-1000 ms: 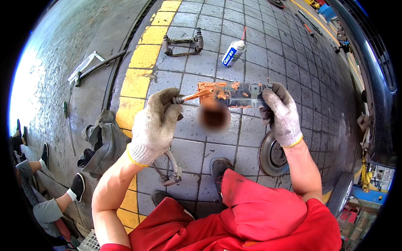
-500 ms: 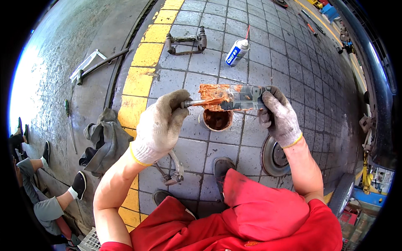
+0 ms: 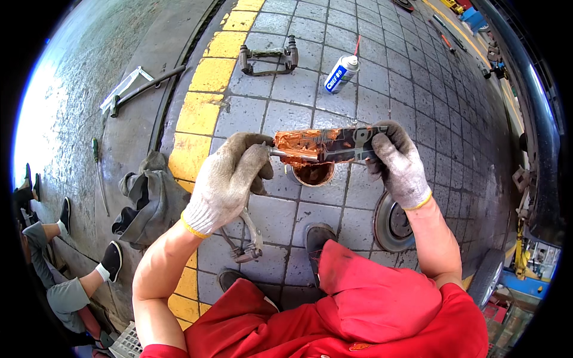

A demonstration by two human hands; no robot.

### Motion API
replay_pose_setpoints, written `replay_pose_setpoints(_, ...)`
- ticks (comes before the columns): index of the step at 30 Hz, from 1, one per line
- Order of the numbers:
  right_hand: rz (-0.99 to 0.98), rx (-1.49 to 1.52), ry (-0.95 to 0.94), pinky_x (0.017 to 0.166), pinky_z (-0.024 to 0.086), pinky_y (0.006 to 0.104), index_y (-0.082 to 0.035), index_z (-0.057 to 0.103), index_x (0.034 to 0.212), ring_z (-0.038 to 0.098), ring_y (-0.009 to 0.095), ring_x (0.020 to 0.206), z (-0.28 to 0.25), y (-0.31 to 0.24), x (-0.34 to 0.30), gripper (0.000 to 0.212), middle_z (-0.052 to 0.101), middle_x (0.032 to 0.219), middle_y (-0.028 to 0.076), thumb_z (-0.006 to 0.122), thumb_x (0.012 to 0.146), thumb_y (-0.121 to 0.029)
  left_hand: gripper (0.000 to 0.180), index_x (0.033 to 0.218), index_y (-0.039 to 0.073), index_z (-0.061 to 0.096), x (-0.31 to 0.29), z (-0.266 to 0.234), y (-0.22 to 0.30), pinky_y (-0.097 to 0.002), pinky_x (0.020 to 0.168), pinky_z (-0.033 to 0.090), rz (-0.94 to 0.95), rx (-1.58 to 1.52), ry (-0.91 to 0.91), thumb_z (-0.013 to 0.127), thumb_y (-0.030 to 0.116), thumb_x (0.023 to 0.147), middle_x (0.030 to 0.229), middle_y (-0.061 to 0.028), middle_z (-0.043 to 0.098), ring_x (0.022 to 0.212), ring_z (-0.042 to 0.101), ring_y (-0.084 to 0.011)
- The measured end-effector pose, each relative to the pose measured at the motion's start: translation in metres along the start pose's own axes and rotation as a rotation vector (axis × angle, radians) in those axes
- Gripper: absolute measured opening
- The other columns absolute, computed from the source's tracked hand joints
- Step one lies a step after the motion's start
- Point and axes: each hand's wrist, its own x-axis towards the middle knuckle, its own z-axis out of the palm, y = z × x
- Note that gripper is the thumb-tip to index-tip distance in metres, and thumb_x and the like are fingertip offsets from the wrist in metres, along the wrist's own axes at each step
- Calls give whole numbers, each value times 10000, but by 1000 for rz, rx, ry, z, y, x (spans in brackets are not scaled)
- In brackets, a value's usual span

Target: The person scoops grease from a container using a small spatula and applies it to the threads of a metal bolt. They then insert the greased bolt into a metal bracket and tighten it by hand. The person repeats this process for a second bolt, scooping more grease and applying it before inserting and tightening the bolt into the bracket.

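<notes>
Both my hands wear grey-white knit gloves. My left hand (image 3: pixel 225 176) pinches a slim metal pin (image 3: pixel 298 155), whose far end lies against orange-brown grease (image 3: pixel 292 141). That grease coats the left part of a flat dark strip (image 3: pixel 352 143) with grey markings. My right hand (image 3: pixel 401 164) grips the strip's right end, thumb on top; its other fingers are partly hidden. Just below the strip, on the floor, stands an open round tin (image 3: pixel 322 179) with brown grease inside, its far side covered by the strip.
A brake caliper bracket (image 3: pixel 268 58) and a blue-white spray can (image 3: pixel 342 74) are farther ahead. A brake disc (image 3: pixel 388 230) rests near my right forearm, another metal bracket (image 3: pixel 248 247) below my left hand. Left are a grey cloth (image 3: pixel 149 200), a screwdriver (image 3: pixel 96 155) and someone's legs (image 3: pixel 71 298).
The strip has tilted and its grease end has shifted slightly left. The metal pin has moved a little lower along the greased part, with less grease visible over it. Both hands keep their hold.
</notes>
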Motion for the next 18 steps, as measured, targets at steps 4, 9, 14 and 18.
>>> replay_pose_setpoints(4,51,41,4,587,512,263,-57,660,1280,613,91,680,4,0,0,289,687,885,8,717,1086,-262,350,1381,-19,649,0,2,-5,-300,730,580,54,-15,25,580,225,1138,993,-86,746,789,691,-128)
replay_pose_setpoints(9,165,227,21,544,476,259,-104,665,1233,603,90,642,1,6,1,219,685,872,5,705,1091,-266,368,1409,-11,660,1,2,-8,-314,858,592,118,-73,52,643,179,1095,1092,-91,748,939,701,-132)
replay_pose_setpoints(14,256,305,-13,516,446,261,-123,663,1231,573,88,612,0,9,2,207,653,827,-3,707,1088,-267,351,1359,16,719,-2,0,-15,-350,935,595,383,182,151,712,114,1022,1171,-141,773,1034,752,-221)
replay_pose_setpoints(18,298,316,-3,513,435,259,-123,652,1233,560,91,606,8,7,-1,213,640,815,-3,702,1089,-272,355,1331,41,750,1,-3,-18,-369,931,602,454,311,143,744,79,978,1194,-180,776,1052,776,-312)
